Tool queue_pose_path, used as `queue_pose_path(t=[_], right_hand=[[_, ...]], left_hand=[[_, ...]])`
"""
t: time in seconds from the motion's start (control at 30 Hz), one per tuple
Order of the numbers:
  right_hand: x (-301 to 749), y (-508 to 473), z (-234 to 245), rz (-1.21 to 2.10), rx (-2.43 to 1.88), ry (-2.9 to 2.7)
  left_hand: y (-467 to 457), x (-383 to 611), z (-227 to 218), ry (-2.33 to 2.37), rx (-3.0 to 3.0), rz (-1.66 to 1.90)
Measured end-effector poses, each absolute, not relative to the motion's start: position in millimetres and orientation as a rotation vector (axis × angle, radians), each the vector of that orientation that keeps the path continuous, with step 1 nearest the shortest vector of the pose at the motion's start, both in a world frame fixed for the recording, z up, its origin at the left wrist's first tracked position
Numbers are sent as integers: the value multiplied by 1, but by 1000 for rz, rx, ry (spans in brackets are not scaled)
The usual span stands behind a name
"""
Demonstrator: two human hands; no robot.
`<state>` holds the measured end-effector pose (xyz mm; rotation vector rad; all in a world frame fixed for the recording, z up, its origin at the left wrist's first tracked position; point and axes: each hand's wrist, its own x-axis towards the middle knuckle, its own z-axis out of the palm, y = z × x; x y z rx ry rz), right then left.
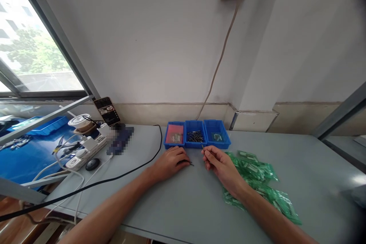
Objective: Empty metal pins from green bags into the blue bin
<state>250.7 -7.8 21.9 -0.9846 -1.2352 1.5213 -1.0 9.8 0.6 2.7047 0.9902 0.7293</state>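
Observation:
My left hand (170,163) rests on the grey table (177,202) with fingers curled over small dark metal pins, one tip poking out at its right. My right hand (219,163) is closed in a pinch on a thin pin (203,146) that points up toward the trays. Just beyond both hands stand three small blue trays: the left tray (174,135) has a pink lining and a few small parts, the middle tray (195,136) holds several dark metal pins, the right tray (217,136) holds a few green pieces.
A heap of green plastic bags (257,183) lies under and right of my right forearm. A black cable (126,173) crosses the table at left. A power strip (85,151), a phone (106,110) leaning on the wall and a blue mat (25,160) are far left.

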Motion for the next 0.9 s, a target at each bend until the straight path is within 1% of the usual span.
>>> queue_pose_path(t=[0.3, 0.5, 0.9], right_hand=[[251, -11, 21, 1503, -976, -1237], [252, -8, 19, 1449, -948, -1256], [250, -9, 21, 1296, -1031, -1401]], left_hand=[[8, -1, 2, 988, 2726, 703], [7, -1, 3, 998, 2729, 705], [8, -1, 3, 992, 2704, 696]])
